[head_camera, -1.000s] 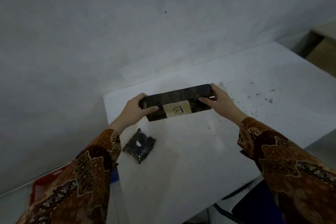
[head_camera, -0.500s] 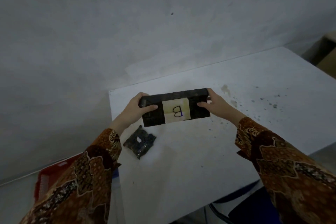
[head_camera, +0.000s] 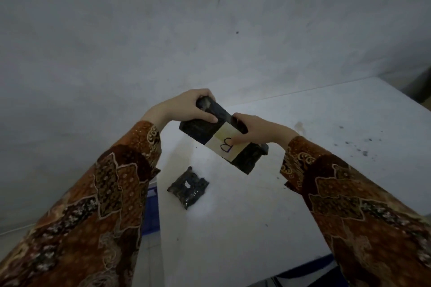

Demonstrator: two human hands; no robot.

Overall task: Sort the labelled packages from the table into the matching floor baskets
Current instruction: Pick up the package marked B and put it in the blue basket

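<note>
I hold a long black package (head_camera: pixel 245 158) with a pale label marked "B" above the white table (head_camera: pixel 326 170). It is tilted, far end up to the left, near end down to the right. My left hand (head_camera: pixel 189 109) grips its far upper end. My right hand (head_camera: pixel 254 128) grips its long right edge, thumb on the label. A smaller black bag (head_camera: pixel 187 187) with a tiny white tag lies flat on the table below the package, near the table's left edge.
A grey wall stands behind the table. A blue basket (head_camera: pixel 151 212) shows on the floor just left of the table, mostly hidden by my left sleeve. Dark specks dot the table's right part. Something blue lies under the table's front edge.
The package was level in both hands; it has been turned and lifted, its left end now high and far. My right hand slid from its end to its side by the label.
</note>
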